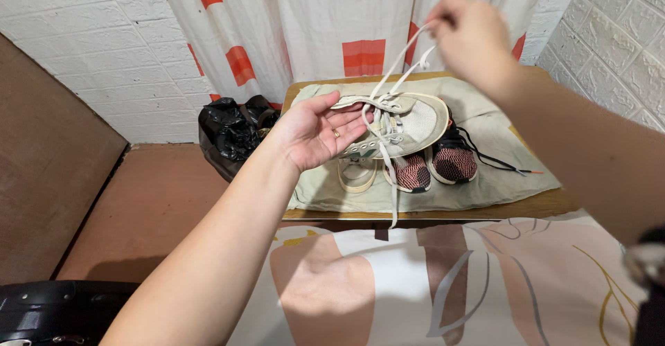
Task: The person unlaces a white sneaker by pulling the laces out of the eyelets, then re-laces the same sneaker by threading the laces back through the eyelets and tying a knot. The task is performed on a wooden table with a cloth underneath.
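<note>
My left hand (315,131) holds a white mesh sneaker (409,121) from its left side, lifted a little above the table. Up at the top, my right hand (471,34) pinches the white shoelace (405,58) and pulls it taut and upward out of the sneaker. Another loose end of lace hangs down past the table's front edge. Below the lifted shoe lie a second white sneaker (357,174) and a pair of black and pink knit sneakers (454,160) with black laces.
The shoes rest on a pale green cloth (499,180) spread over a small wooden table (429,214). A black plastic bag (232,131) sits on the floor at the left. A patterned sheet (415,284) covers the foreground; a checked curtain (360,20) hangs behind.
</note>
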